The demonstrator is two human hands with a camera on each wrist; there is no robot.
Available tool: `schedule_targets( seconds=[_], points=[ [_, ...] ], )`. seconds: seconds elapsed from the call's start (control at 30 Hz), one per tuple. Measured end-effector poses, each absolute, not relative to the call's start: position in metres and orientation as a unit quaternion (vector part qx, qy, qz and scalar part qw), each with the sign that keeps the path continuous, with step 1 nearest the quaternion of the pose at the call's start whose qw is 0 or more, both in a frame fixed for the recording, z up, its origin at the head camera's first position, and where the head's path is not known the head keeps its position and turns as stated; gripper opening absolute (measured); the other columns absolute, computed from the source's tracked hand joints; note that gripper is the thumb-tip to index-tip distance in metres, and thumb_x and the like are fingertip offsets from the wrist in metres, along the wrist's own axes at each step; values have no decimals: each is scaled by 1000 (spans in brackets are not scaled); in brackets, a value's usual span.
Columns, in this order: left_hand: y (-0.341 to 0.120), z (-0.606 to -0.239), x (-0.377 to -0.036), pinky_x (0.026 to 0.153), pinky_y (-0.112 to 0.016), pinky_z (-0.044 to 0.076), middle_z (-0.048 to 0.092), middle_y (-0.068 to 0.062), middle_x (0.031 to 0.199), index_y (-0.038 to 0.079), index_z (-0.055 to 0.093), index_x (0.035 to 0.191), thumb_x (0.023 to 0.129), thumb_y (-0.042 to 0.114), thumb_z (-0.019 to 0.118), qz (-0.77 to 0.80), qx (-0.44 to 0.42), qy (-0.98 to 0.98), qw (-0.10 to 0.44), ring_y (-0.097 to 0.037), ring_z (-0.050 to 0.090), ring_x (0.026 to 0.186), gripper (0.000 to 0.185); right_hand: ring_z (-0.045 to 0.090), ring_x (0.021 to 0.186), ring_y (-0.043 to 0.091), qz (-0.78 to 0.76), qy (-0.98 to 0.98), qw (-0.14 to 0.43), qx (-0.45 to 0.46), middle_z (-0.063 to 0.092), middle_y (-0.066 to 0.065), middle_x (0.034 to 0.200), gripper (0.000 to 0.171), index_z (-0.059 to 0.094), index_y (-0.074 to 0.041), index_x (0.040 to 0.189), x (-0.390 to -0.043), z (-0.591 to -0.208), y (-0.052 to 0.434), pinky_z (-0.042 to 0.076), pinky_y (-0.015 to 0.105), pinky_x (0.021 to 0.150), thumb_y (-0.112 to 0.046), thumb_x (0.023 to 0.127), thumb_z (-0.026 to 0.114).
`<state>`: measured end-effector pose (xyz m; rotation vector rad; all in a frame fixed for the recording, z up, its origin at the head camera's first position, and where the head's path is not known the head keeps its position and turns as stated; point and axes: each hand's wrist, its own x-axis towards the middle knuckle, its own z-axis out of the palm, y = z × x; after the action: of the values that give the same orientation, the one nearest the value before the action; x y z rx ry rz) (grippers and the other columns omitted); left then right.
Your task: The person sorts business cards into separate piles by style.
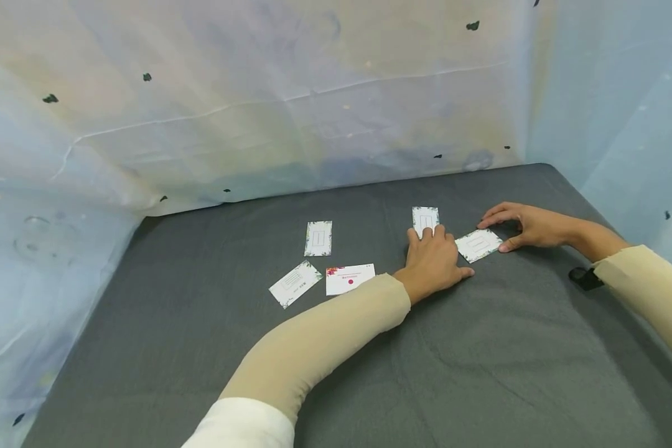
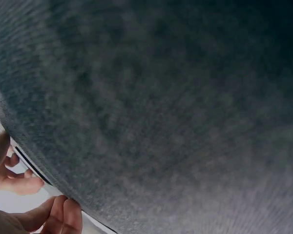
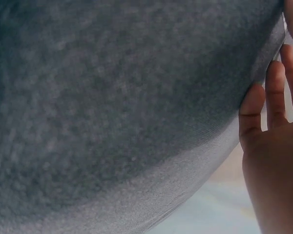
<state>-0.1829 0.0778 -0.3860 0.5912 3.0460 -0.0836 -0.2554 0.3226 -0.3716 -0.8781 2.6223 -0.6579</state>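
Five small white printed cards lie on the grey cloth-covered table in the head view. My left hand [image 1: 432, 264] rests palm down at the near end of an upright card [image 1: 425, 218], its fingertips touching or covering that end and its thumb spread to the right. Just right of it lies a slanted card [image 1: 478, 244] with a leafy border. My right hand [image 1: 534, 228] is at that card's right end, index finger by the far edge and thumb by the right corner. In the right wrist view, the right hand's fingers [image 3: 275, 92] look fairly straight. Neither wrist view clearly shows a card face.
Left of the hands are a leafy-bordered card [image 1: 318, 239], a slanted card with text [image 1: 295, 284], and a card with red print [image 1: 350, 277], partly behind the left sleeve. A small black object [image 1: 585, 278] sits by the right wrist. Patterned sheets hang behind the table [image 1: 201, 348].
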Motion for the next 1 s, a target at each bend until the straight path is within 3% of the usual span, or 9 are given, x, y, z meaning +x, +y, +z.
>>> schedule_targets(
  seconds=[0.13,0.33,0.63,1.0],
  points=[
    [77,-386,-186,99,-45,31,55,5,116,22,66,119,84,75,56,-12,185,983,10,-16,53,107,64,43,127,28,-226,913,144,-307,52,10,139,54,66,-17,130,-254,-371,324,43,54,95,-22,79,83],
    [73,-387,-186,97,-45,31,55,5,121,24,65,120,87,72,57,1,187,982,12,-16,52,110,59,47,122,14,-220,914,136,-311,57,4,135,57,65,-21,131,-253,-373,322,39,41,98,-26,77,84],
    [72,-389,-181,95,-43,31,54,6,124,26,65,119,91,64,58,8,194,981,8,-15,50,111,48,51,113,6,-226,919,121,-300,57,2,138,62,61,-20,136,-245,-374,320,44,27,90,-29,79,84],
    [70,-389,-180,96,-43,29,53,6,122,27,65,119,91,64,58,15,188,982,12,-15,49,111,47,51,108,-1,-237,918,98,-304,60,-1,134,60,61,-23,136,-243,-378,320,44,25,83,-29,80,83]
  ],
)
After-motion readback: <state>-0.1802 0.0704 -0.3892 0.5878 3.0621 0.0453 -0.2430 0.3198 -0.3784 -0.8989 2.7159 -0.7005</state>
